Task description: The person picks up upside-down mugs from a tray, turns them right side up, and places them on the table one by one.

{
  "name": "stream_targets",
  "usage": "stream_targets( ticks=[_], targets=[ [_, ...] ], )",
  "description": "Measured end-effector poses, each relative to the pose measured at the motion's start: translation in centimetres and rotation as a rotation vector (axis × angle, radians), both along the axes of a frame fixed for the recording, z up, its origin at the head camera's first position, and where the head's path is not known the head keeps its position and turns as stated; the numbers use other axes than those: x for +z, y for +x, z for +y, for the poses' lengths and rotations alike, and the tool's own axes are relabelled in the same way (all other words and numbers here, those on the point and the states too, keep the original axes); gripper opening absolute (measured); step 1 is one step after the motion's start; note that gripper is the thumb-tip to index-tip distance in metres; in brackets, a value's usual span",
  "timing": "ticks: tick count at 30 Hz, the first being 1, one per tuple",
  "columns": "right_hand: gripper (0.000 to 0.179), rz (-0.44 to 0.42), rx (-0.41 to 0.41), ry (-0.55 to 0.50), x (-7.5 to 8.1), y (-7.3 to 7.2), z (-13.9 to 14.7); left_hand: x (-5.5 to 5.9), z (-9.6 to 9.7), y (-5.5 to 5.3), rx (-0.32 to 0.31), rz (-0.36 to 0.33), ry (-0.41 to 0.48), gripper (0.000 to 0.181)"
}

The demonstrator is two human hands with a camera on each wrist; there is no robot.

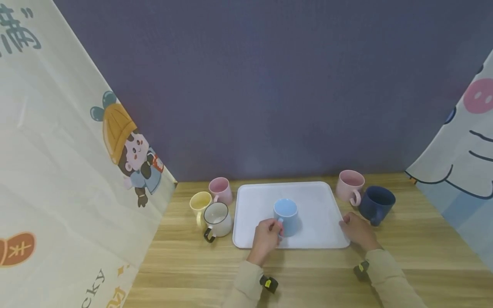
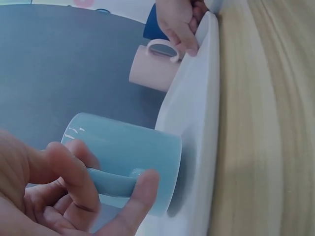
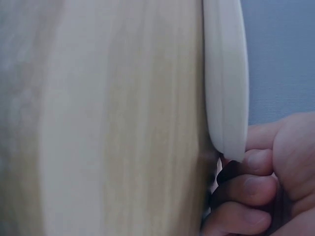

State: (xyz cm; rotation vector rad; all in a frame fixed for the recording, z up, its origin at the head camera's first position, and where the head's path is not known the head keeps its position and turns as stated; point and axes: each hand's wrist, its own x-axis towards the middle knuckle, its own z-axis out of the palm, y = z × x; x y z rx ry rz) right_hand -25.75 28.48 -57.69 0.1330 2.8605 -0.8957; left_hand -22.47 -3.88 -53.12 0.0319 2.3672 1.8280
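Note:
A light blue mug (image 1: 286, 214) stands upright over the middle of a white rectangular tray (image 1: 253, 209). My left hand (image 1: 265, 239) pinches its handle from the near left; in the left wrist view the thumb and curled fingers meet around the handle (image 2: 110, 183). At the tray's right edge, near the front corner, my right hand (image 1: 360, 233) grips the rim. The right wrist view shows its fingers (image 3: 253, 189) curled by the tray's corner (image 3: 229, 132).
Left of the tray cluster a yellow mug (image 1: 200, 201), a pink mug (image 1: 221, 190) and a white mug with black rim (image 1: 217, 220). Another pink mug (image 1: 348, 186) and a dark blue mug (image 1: 375, 205) stand to the right. A dark wall (image 1: 246, 85) rises behind the wooden table (image 1: 192, 265).

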Motion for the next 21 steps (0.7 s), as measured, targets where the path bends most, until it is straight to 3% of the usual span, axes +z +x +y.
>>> stream_targets(
  ticks=[11,21],
  targets=[
    [0.037,0.01,-0.003,-0.004,0.0,0.3,0.1,2.8,0.5,-2.2,0.021,0.082,-0.008,0.031],
    [0.038,0.005,0.0,0.003,0.3,0.3,-0.1,4.3,0.6,-4.0,0.052,0.158,-0.033,0.028]
  ],
)
